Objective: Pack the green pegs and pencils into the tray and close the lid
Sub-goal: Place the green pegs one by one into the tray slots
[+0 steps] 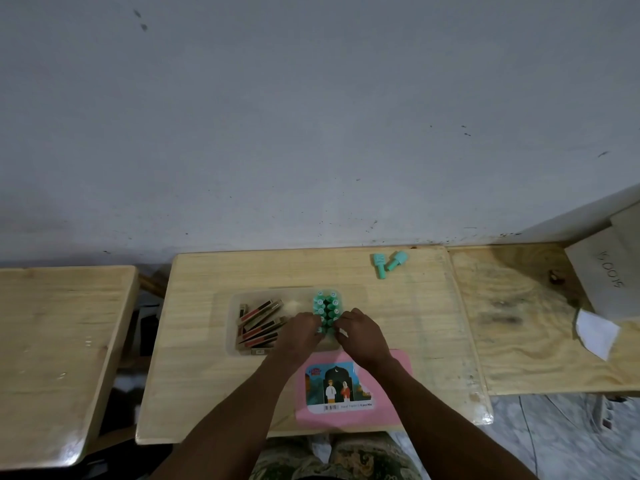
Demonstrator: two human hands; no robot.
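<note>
The left hand (300, 328) and right hand (360, 332) grip the near pegs (327, 304) from either side, in the tray (232, 306) beside the pencils (259, 323)

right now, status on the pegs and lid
Left hand and right hand grip the green peg cluster in the clear tray. Pencils in its left side. Two loose pegs out, far right; pink lid off, lying nearside.

The pale wooden table (398, 306) is showing smooth, faintly glossy grain, the tray (232, 320) is appearing as frosted translucent plastic, the green pegs (327, 304) are gleaming like smooth plastic, and the pink lid (394, 403) (matt plastic) is carrying a printed paper label (337, 386).
</note>
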